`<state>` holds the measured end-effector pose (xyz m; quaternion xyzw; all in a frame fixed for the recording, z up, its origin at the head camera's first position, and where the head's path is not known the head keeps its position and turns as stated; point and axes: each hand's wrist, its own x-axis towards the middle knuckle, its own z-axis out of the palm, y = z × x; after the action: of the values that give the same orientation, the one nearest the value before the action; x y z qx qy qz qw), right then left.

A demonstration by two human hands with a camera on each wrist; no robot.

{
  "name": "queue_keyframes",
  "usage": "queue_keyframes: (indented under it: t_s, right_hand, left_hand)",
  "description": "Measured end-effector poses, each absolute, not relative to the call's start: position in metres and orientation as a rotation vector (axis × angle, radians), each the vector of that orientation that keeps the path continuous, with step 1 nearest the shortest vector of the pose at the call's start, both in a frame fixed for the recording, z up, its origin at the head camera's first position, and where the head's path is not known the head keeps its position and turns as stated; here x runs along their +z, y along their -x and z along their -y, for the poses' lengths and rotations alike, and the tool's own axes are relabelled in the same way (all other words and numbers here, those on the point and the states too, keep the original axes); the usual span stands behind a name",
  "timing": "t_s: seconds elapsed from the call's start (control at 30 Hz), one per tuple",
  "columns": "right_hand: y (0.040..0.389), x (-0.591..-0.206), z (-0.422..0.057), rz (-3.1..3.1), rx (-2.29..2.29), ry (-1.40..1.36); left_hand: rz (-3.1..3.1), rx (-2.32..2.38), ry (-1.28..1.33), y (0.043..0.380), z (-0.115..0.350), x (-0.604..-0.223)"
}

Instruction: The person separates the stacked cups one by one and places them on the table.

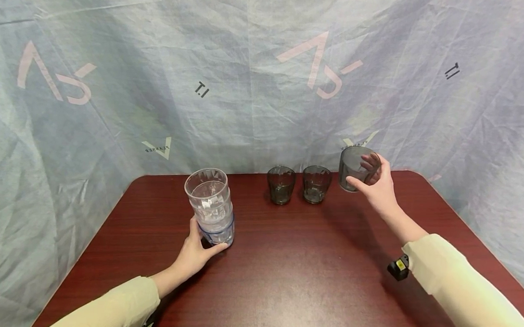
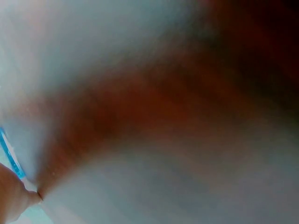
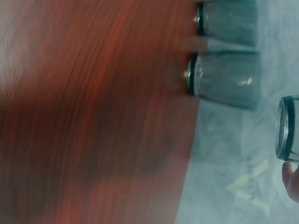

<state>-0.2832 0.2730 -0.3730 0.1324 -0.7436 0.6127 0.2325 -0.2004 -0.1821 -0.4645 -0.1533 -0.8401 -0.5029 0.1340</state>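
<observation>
My left hand (image 1: 194, 255) grips the base of a stack of clear glasses (image 1: 212, 210) at left, thumb in front and fingers behind. A blue band runs round the lower part of the stack. In the left wrist view, mostly blurred, a fingertip (image 2: 16, 198) lies near a blue strip (image 2: 11, 154). With my right hand (image 1: 380, 187) I hold a smoky grey glass (image 1: 353, 169) by its side, above the back right of the table. Its thick base shows over the fingertip in the right wrist view.
Two more smoky grey glasses, a left one (image 1: 281, 186) and a right one (image 1: 316, 184), stand side by side upright at the table's back edge. The dark red wooden table (image 1: 284, 275) meets a printed grey cloth backdrop (image 1: 246, 110) behind and at both sides.
</observation>
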Motion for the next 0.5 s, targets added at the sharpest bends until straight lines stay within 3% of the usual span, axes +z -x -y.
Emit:
queue_keyframes:
  t_s: [0.5]
  right_hand:
    - [0.311,-0.396,-0.285,1.92,1.859,-0.334]
  left_hand:
    - [2.439,-1.439,0.429,0.2,0.182,-0.464]
